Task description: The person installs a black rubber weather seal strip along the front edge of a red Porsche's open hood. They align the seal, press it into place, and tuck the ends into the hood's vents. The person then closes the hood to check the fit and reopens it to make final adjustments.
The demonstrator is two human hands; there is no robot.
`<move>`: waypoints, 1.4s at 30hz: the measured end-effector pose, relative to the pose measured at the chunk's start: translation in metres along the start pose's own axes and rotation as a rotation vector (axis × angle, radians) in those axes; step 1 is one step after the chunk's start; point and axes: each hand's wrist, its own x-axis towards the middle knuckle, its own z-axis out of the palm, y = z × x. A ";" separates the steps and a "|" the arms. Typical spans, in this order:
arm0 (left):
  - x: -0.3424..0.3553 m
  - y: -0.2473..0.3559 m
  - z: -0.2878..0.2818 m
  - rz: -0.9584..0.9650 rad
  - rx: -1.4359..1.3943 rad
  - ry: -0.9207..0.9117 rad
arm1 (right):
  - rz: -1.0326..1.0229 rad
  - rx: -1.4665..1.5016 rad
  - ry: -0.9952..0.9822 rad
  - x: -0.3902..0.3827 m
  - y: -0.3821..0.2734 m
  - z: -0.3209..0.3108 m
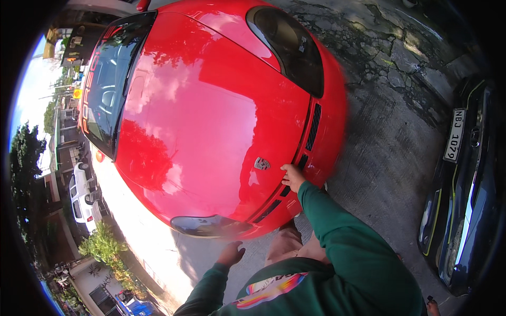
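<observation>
A glossy red car hood [211, 121] fills the middle of the head view, closed or nearly so, with a small shield-shaped badge [262, 164] near its front edge. At that edge, just right of the badge, my right hand [293, 178] has its fingers bent against the lip of the hood, beside the black vent slots [268, 210]. What the fingertips do under the lip is hidden. Lower down, my left hand [230, 254] hangs empty with thumb and fingers apart, close to the near headlight [210, 225] but not touching it.
A dark vehicle [464, 195] with a licence plate [454, 135] stands close on the right. Cracked concrete [379, 142] lies between the two vehicles. The far headlight [287, 47] sits at the top. A white car [80, 195] and green plants [105, 247] are at the left.
</observation>
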 end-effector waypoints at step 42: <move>0.085 0.135 -0.128 0.407 0.071 0.224 | -0.404 0.323 0.194 0.020 0.078 0.028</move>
